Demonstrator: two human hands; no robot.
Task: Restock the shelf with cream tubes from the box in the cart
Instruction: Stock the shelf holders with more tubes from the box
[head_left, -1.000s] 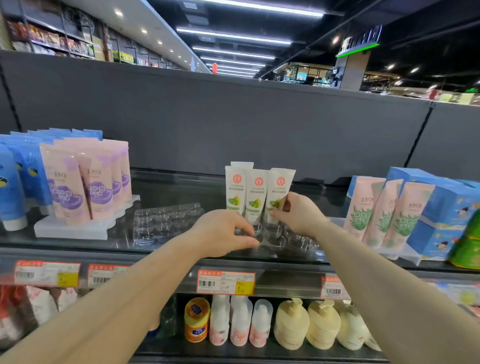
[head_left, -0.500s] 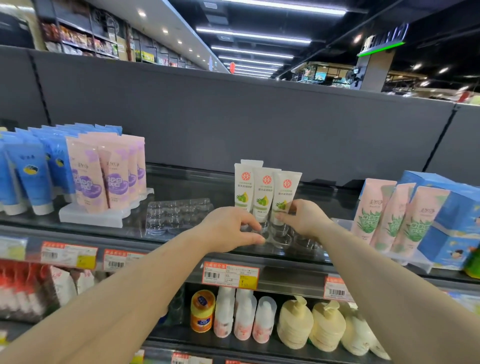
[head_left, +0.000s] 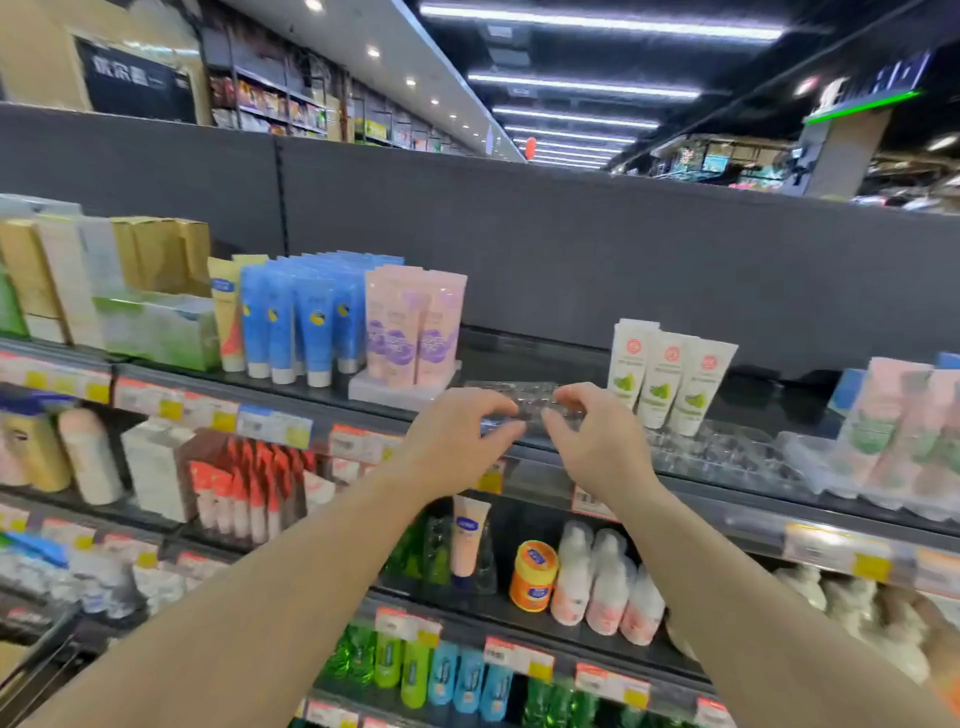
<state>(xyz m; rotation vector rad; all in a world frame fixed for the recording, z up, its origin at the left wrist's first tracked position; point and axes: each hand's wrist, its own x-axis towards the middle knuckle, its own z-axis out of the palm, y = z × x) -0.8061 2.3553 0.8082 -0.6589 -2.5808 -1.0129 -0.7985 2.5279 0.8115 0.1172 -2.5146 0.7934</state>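
Note:
Three white cream tubes (head_left: 670, 384) with green fruit labels stand upright on the top shelf (head_left: 519, 358), in the back of a clear plastic holder tray (head_left: 727, 454). Left of them lies a second, empty clear tray (head_left: 511, 392). My left hand (head_left: 457, 441) and my right hand (head_left: 597, 441) both pinch the front edge of this empty tray, thumbs and fingers closed on the plastic. The box and the cart are out of view.
Pink tubes (head_left: 410, 327) on a white stand and blue tubes (head_left: 306, 322) sit left of the empty tray. More pink tubes (head_left: 893, 421) stand at the right. Lower shelves hold an orange jar (head_left: 532, 574), white bottles (head_left: 597, 587) and green and blue tubes.
My right hand has let go of the white tube and both hands have moved left from the white tubes' tray to the empty clear tray. The view has swung left.

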